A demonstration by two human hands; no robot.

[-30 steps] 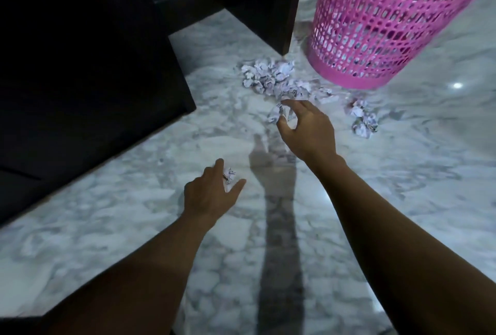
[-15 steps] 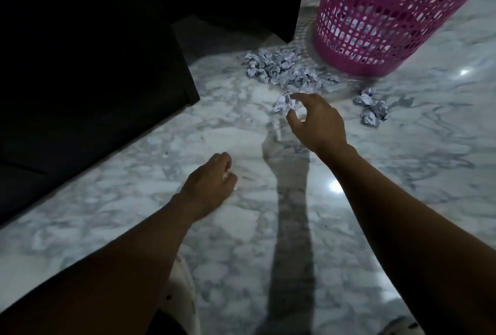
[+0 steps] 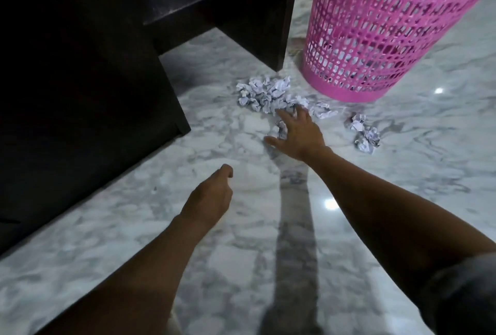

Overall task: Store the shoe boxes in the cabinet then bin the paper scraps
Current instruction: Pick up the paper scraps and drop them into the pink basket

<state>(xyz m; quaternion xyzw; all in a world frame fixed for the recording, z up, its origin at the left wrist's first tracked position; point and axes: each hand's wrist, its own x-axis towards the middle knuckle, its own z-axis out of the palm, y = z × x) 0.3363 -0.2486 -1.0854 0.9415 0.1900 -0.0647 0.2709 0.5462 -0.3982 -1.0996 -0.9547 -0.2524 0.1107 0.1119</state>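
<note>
Where they lie heaped, the paper scraps [image 3: 264, 93] look crumpled, whitish.

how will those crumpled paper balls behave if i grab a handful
The paper scraps look crumpled into loose wads, so they are probably very light and squashable. Being small and separate, some may slip from a handful.

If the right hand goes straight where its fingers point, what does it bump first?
Most likely the pile of crumpled paper scraps, lying just ahead of the right hand. The pink bin stands farther off to the right; depth is hard to judge.
</note>
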